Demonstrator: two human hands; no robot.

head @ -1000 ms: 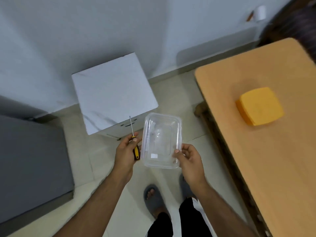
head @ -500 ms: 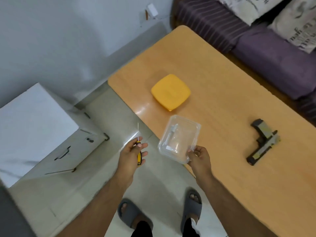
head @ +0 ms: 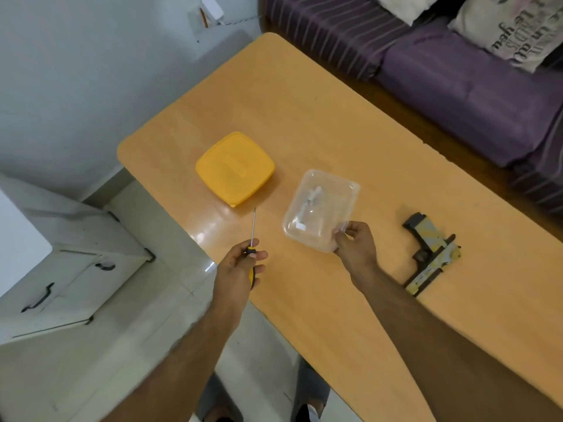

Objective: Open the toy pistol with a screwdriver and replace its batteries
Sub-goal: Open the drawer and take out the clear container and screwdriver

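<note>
Left hand: the left hand (head: 240, 266) is curled tight around the yellow-and-black handle of the screwdriver (head: 251, 239), over the near-left edge of the table (head: 304, 117).
Screwdriver: its thin metal shaft sticks out past the fingers and points away from the person, the tip ending just short of the yellow lid (head: 234, 167).
Right hand: the right hand (head: 356, 245) pinches the near corner of the clear plastic container (head: 320, 208), thumb on the rim and fingers underneath.
Clear plastic container: it extends forward and to the left of the right hand, tilted; whether it touches the tabletop cannot be told. A few small pale items show through its wall, too blurred to name.
Toy pistol: the toy pistol (head: 431, 249) lies flat on the table to the right of the right hand, near it but apart, untouched by either hand.
Yellow lid: it rests flat on the table ahead of the left hand, well apart from the pistol.
Between the hands: bare tabletop; the two hands are apart.
Behind the table: a purple sofa (head: 457, 71) with a printed cushion (head: 505, 28) beyond the right hand.
Left of the left hand: a white cabinet (head: 76, 269) on the tiled floor.
</note>
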